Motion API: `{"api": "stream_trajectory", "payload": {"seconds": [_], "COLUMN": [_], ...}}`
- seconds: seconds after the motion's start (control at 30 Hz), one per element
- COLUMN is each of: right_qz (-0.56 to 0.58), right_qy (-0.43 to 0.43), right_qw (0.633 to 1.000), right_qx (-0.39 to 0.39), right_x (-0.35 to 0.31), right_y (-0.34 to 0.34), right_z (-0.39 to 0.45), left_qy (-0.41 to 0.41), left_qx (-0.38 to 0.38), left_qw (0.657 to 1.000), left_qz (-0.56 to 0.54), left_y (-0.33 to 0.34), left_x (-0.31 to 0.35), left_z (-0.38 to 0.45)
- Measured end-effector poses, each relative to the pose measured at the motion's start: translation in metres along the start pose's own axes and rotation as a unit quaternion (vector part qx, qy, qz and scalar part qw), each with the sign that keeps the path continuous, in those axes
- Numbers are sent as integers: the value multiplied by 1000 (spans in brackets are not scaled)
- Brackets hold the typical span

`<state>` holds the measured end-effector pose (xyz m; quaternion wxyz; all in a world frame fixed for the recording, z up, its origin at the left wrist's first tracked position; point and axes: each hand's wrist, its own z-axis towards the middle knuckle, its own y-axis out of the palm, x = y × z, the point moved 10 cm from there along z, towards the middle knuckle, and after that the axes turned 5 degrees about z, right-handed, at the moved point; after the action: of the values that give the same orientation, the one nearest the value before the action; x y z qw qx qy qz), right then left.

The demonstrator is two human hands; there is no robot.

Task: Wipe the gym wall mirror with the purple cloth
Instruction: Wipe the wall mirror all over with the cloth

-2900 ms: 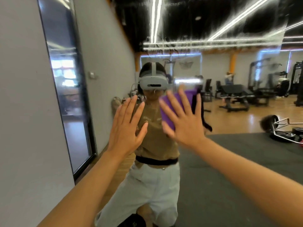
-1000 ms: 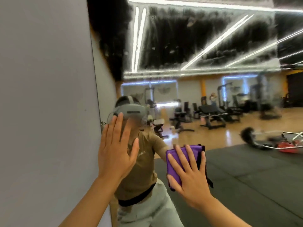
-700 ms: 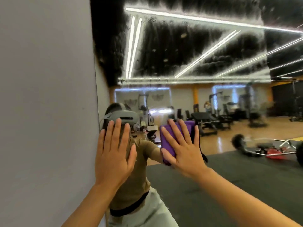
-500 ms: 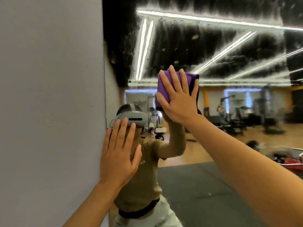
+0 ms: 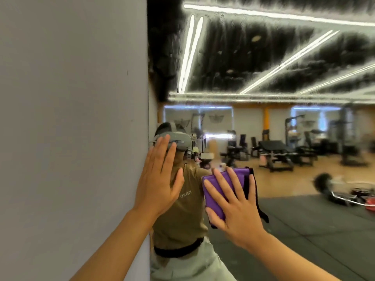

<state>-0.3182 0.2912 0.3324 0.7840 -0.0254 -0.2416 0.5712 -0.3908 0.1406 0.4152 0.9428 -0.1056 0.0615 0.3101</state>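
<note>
The wall mirror (image 5: 263, 57) fills the right two thirds of the view, its upper part streaked and smeared. A folded purple cloth (image 5: 221, 185) with a dark edge lies flat against the glass at chest height. My right hand (image 5: 237, 207) presses it there with straight, spread fingers. My left hand (image 5: 160, 179) rests flat on the glass close to the mirror's left edge, fingers straight and pointing up. My own reflection stands behind both hands.
A plain grey wall (image 5: 73, 128) borders the mirror on the left. The glass reflects gym benches and machines (image 5: 276, 153), a wooden floor, a dark mat (image 5: 314, 230) and a barbell (image 5: 332, 189).
My right hand has swept the cloth down from above head height to chest height. The left hand has stayed flat near the mirror's left edge.
</note>
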Motion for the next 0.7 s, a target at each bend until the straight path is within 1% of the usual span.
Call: {"api": "stream_trajectory", "payload": {"seconds": [0.07, 0.13, 0.23, 0.3, 0.37, 0.43, 0.53, 0.63, 0.7], "right_qz": [4, 9, 22, 33, 35, 42, 37, 20, 13], "right_qy": [-7, 7, 51, 85, 116, 121, 101, 65, 30], "right_qw": [1000, 1000, 998, 995, 992, 990, 991, 995, 998], "right_qx": [-6, 8, 33, 34, 39, 55, 77, 72, 47], "right_x": [2, 12, 31, 42, 49, 44, 15, -25, -49], "right_y": [-5, -17, -40, -54, -62, -61, -48, -24, -8], "right_z": [17, 54, 139, 191, 218, 216, 172, 103, 59], "left_qy": [3, -10, -10, -2, 1, 0, 10, 21, 27], "left_qx": [-5, -10, -23, -27, -29, -27, -24, -27, -31], "left_qw": [1000, 999, 997, 997, 997, 997, 997, 996, 996], "left_qz": [18, 45, 77, 75, 69, 70, 77, 78, 78], "left_y": [-2, -5, -7, -9, -12, -14, -17, -18, -18], "left_x": [-4, -14, -26, -30, -34, -40, -44, -46, -46], "left_z": [-2, -5, -9, -11, -12, -15, -21, -23, -23]}}
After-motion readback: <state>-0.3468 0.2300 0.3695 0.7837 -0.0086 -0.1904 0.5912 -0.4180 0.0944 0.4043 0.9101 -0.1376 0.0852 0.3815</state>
